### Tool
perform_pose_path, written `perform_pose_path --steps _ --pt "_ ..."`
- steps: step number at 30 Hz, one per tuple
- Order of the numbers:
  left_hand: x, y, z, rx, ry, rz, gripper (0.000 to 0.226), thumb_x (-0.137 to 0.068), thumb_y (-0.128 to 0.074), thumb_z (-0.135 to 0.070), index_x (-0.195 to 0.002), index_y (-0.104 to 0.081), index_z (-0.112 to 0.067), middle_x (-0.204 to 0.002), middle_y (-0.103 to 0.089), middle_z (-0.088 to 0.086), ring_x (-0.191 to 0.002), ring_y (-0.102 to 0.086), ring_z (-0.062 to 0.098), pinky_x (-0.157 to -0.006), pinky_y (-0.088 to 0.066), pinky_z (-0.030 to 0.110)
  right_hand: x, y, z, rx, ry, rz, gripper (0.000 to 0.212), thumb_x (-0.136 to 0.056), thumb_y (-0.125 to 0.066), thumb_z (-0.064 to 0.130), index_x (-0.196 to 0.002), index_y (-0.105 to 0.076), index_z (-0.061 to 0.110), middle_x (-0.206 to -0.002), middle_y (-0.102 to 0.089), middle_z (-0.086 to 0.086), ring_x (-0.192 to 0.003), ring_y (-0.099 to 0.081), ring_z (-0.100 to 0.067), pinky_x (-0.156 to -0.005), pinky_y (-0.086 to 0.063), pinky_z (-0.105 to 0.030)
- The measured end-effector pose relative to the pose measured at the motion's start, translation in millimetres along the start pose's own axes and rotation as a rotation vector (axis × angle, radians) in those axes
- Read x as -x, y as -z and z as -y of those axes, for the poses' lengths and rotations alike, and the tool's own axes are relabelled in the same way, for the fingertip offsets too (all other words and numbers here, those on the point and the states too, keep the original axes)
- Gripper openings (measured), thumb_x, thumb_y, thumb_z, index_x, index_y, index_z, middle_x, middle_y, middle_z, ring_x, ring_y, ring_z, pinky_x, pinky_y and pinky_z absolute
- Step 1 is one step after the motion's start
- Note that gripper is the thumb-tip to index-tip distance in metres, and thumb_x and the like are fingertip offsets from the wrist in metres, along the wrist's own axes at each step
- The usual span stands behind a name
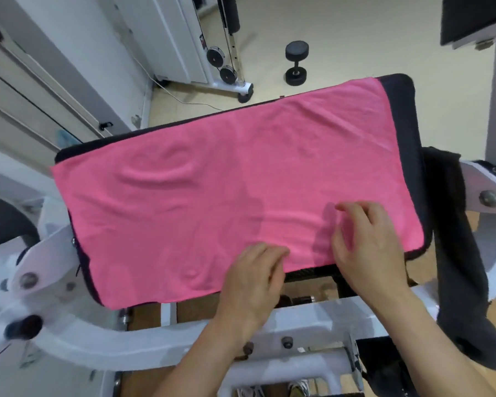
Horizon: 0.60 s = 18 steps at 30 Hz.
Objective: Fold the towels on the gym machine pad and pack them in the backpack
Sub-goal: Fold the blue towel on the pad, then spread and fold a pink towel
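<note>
A pink towel (212, 181) lies spread flat over the black gym machine pad (401, 110), covering nearly all of it. A dark grey towel (453, 253) hangs over the machine's right side, draping down toward the floor. My left hand (252, 282) rests at the towel's near edge, fingers curled loosely, holding nothing. My right hand (367, 242) hovers just over the towel's near right part with fingers apart and bent. No backpack is in view.
The white machine frame (69, 339) curves below and left of the pad, with bolts. A black dumbbell (296, 63) stands on the beige floor beyond the pad. A cable pulley unit (226, 67) and a white cord sit at the back left.
</note>
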<state>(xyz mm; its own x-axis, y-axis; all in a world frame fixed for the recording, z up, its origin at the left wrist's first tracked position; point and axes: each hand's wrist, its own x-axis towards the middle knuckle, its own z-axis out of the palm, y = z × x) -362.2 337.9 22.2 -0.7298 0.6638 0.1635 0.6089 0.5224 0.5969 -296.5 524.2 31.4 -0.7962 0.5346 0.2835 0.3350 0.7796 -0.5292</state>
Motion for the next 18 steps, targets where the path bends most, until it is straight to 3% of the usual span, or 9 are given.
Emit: perform_pose_path --steps 3,5,8,10,13,15,18 --pt "42 37 43 0.061 0.338 -0.137 0.023 -0.092 -0.060 -0.008 -0.108 -0.070 -0.021 -0.099 -0.061 -0.018 -0.091 -0.054 -0.010 -0.082 -0.043 0.009 12 -23 42 -0.055 0.162 0.173 0.038 -0.077 -0.068 0.003 -0.114 -0.063 0.008 -0.108 -0.059 -0.012 -0.095 -0.057 -0.031 -0.068 -0.052 -0.040" --pt "68 58 69 0.067 0.497 -0.246 0.023 -0.092 -0.059 -0.007 -0.107 -0.069 -0.022 -0.099 -0.061 -0.014 -0.093 -0.056 -0.005 -0.079 -0.042 0.008 22 -38 71 -0.083 0.267 0.228 0.037 -0.080 -0.067 0.007 -0.117 -0.064 0.009 -0.112 -0.060 -0.011 -0.100 -0.056 -0.030 -0.073 -0.053 -0.040" --pt "99 81 102 0.067 0.716 -0.434 0.024 -0.093 -0.059 -0.011 -0.112 -0.063 -0.025 -0.106 -0.058 -0.004 -0.095 -0.058 0.012 -0.086 -0.046 0.025 35 -64 112 -0.085 0.411 0.300 0.037 -0.085 -0.053 0.019 -0.120 -0.063 0.012 -0.121 -0.060 -0.009 -0.110 -0.053 -0.030 -0.080 -0.052 -0.040" --pt "112 91 120 0.079 0.836 -0.500 0.029 -0.094 -0.058 -0.017 -0.123 -0.057 -0.024 -0.117 -0.053 0.000 -0.103 -0.055 0.017 -0.092 -0.046 0.033 46 -85 134 -0.045 0.507 0.383 0.040 -0.085 -0.055 0.018 -0.124 -0.061 0.014 -0.128 -0.057 -0.009 -0.117 -0.051 -0.031 -0.085 -0.051 -0.044" --pt "114 103 139 0.153 0.930 -0.532 0.044 -0.093 -0.061 -0.028 -0.134 -0.047 -0.020 -0.123 -0.049 0.004 -0.101 -0.054 0.017 -0.092 -0.049 0.037 63 -114 163 0.000 0.591 0.460 0.051 -0.073 -0.067 0.009 -0.123 -0.060 0.015 -0.124 -0.056 -0.010 -0.109 -0.048 -0.029 -0.076 -0.052 -0.042" --pt "108 109 146 0.151 0.945 -0.547 0.047 -0.090 -0.064 -0.033 -0.131 -0.047 -0.018 -0.123 -0.048 0.006 -0.100 -0.055 0.021 -0.089 -0.049 0.037 71 -126 178 0.011 0.635 0.470 0.058 -0.065 -0.070 0.005 -0.121 -0.060 0.014 -0.114 -0.055 -0.010 -0.097 -0.046 -0.026 -0.066 -0.049 -0.035" --pt "103 115 156 0.101 0.973 -0.547 0.041 -0.086 -0.068 -0.033 -0.119 -0.051 -0.017 -0.120 -0.049 0.008 -0.101 -0.054 0.024 -0.085 -0.048 0.037 79 -142 197 0.053 0.699 0.473 0.064 -0.060 -0.071 0.004 -0.121 -0.056 0.016 -0.110 -0.053 -0.009 -0.092 -0.048 -0.025 -0.067 -0.044 -0.035"
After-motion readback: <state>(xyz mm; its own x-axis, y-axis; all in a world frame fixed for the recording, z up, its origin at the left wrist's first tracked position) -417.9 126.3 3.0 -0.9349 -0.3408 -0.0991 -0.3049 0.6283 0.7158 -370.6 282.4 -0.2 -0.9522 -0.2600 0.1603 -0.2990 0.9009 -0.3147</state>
